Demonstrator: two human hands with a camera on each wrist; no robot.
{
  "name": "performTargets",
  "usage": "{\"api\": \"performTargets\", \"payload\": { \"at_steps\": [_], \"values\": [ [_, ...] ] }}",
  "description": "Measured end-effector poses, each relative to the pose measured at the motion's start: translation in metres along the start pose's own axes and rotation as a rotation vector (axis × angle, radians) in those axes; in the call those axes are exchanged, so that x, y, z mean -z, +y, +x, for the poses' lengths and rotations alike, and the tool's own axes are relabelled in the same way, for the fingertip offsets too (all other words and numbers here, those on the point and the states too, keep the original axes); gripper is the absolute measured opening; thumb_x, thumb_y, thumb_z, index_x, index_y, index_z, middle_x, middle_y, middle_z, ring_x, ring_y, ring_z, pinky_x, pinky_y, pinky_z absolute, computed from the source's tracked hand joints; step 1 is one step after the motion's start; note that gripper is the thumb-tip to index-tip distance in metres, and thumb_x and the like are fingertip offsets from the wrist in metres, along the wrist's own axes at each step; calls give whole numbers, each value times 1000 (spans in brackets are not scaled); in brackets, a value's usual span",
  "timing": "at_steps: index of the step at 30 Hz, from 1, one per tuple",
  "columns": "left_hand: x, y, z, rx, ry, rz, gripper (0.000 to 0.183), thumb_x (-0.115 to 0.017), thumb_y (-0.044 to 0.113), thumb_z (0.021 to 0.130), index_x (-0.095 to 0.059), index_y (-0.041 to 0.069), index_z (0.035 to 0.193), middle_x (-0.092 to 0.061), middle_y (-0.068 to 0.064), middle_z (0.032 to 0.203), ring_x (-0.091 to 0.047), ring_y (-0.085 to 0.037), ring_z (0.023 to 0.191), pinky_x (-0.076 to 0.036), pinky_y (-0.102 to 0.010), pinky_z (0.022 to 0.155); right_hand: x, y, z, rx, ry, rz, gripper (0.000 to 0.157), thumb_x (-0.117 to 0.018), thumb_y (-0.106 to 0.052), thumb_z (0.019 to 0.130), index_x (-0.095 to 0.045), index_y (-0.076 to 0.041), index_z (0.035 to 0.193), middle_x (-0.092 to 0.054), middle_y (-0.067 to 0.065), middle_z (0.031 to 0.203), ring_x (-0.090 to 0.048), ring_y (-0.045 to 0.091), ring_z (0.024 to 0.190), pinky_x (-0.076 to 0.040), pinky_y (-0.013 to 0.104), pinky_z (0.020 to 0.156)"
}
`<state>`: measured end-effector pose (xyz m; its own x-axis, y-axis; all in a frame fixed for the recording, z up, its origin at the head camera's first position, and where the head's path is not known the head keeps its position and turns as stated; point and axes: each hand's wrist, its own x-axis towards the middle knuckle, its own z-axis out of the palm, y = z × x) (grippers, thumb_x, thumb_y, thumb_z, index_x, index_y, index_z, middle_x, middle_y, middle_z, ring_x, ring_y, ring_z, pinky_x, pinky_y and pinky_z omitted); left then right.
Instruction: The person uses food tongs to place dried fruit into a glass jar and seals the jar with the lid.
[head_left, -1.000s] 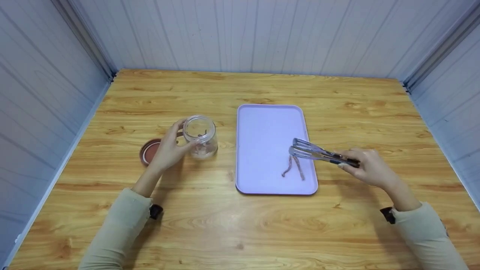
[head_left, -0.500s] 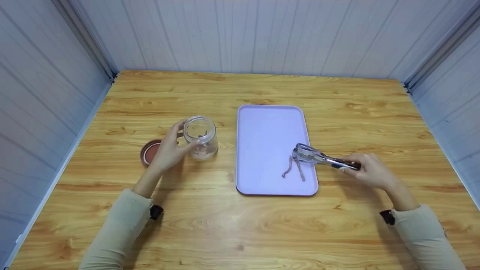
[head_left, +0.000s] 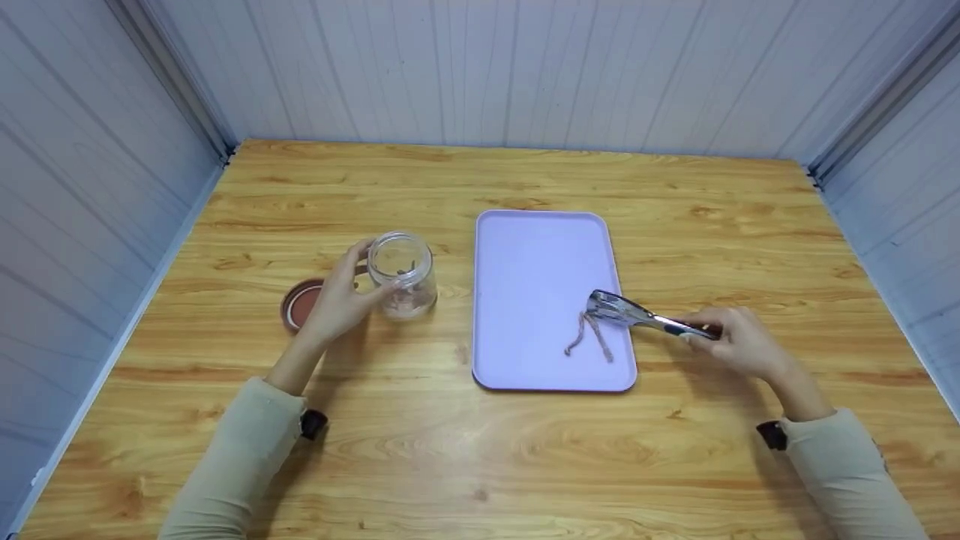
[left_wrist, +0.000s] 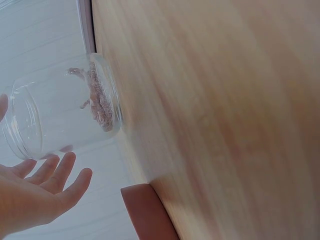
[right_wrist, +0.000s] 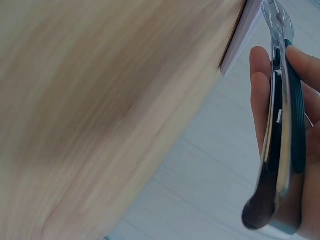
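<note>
My left hand (head_left: 339,304) holds a clear glass jar (head_left: 411,300) that stands upright and uncovered, thumb near its rim and fingers round the far side. Several brown, twisted strips (left_wrist: 99,100) lie at the jar's bottom in the left wrist view. My right hand (head_left: 739,341) grips the handles of metal tongs (head_left: 649,319) with dark grips. The tongs' arms are pressed together, their slotted heads low over the right side of a lilac tray (head_left: 525,255). Two thin brown strips (head_left: 600,341) trail from under the heads across the tray; their upper ends are hidden.
A reddish-brown round lid (head_left: 301,306) lies on the wooden table (head_left: 420,450) left of the jar, partly behind my left hand. Pale panelled walls (head_left: 480,67) enclose the table at the back and both sides.
The tongs' heads, apart one second ago, have come together at the upper ends of the strips. My right hand has dropped slightly; my left hand and the jar stay put.
</note>
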<state>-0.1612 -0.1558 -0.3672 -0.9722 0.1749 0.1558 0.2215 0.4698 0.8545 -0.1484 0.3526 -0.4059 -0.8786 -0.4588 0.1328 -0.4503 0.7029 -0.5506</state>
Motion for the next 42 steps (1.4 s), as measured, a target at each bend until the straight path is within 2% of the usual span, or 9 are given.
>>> {"api": "performTargets", "payload": {
  "at_steps": [5, 10, 17, 29, 42],
  "values": [
    [0, 0, 0, 0, -4, 0, 66, -64, 15, 82, -28, -7, 132, -35, -23, 130, -34, -35, 116, -30, -44, 95, 0, 0, 0, 2, 5, -4, 24, -65, 1, 75, -67, -4, 98, -57, -3, 67, -44, 8, 50, -38, 22, 39],
    [0, -2, 1, 7, -9, -9, 66, -64, 15, 82, -28, -6, 132, -34, -23, 130, -34, -35, 116, -30, -45, 95, 3, -2, -1, -13, -2, -31, 26, -67, -5, 76, -66, -4, 102, -59, 0, 73, -42, 8, 49, -36, 23, 40],
    [-4, -41, 13, 9, 8, 18, 73, -66, 35, 78, -30, 6, 135, -37, -14, 130, -34, -27, 117, -31, -43, 95, 2, -3, 0, -22, -49, -13, 26, -67, -4, 76, -66, -4, 101, -59, 0, 75, -44, 10, 53, -38, 23, 44],
    [-4, -41, 12, 0, 14, 20, 73, -67, 34, 77, -31, 6, 134, -37, -14, 129, -35, -27, 116, -31, -44, 94, -5, -4, 2, 74, 1, 21, 25, -67, 5, 72, -68, -4, 96, -61, -2, 71, -43, 7, 50, -37, 20, 41],
    [-4, -42, 12, 1, 15, 14, 75, -66, 36, 77, -30, 6, 135, -36, -13, 131, -35, -27, 117, -31, -44, 95, -2, -7, -2, 64, 42, 23, 23, -67, -2, 76, -68, -6, 98, -55, -5, 64, -41, 6, 45, -35, 21, 36]
  ]
}}
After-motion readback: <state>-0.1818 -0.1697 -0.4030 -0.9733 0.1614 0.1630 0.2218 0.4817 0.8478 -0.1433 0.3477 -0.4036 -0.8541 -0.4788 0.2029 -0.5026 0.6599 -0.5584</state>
